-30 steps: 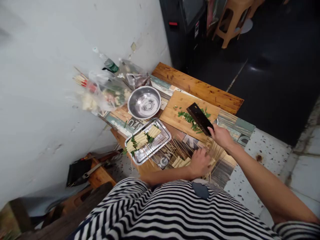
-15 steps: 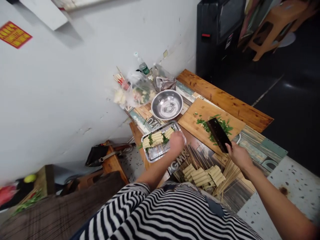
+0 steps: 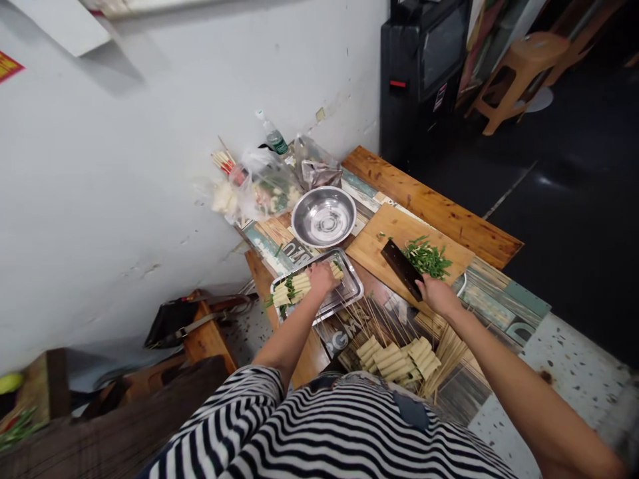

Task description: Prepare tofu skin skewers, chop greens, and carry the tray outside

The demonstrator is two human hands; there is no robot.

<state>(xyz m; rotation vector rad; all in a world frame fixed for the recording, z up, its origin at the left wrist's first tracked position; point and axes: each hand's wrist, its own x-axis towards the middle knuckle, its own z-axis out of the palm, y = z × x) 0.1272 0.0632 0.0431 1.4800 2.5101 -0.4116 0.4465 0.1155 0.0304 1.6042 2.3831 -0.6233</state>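
Observation:
My right hand [image 3: 438, 295] is closed round the handle of a dark cleaver [image 3: 402, 267]. Its blade lies over the wooden cutting board [image 3: 372, 243], along the left side of a heap of chopped greens [image 3: 428, 258]. My left hand [image 3: 322, 278] reaches into a metal tray [image 3: 354, 287], fingers curled down on pale skewered rolls [image 3: 299, 285] with greens in them; the fingertips are partly hidden. More pale skewered rolls [image 3: 397, 361], with no greens visible, lie at the table's near edge in front of my body.
A steel bowl [image 3: 323, 217] stands behind the tray. Plastic bags of food [image 3: 272, 186], a water bottle [image 3: 274, 138] and a bundle of sticks [image 3: 223, 161] are against the wall. Loose skewers [image 3: 452, 346] lie at the near right. A wooden bench [image 3: 434, 206] runs along the far side.
My left hand has moved from the tray's right end onto the rolls. The cleaver has shifted to the left side of the greens, which now sit in a tighter heap. The view has shifted somewhat.

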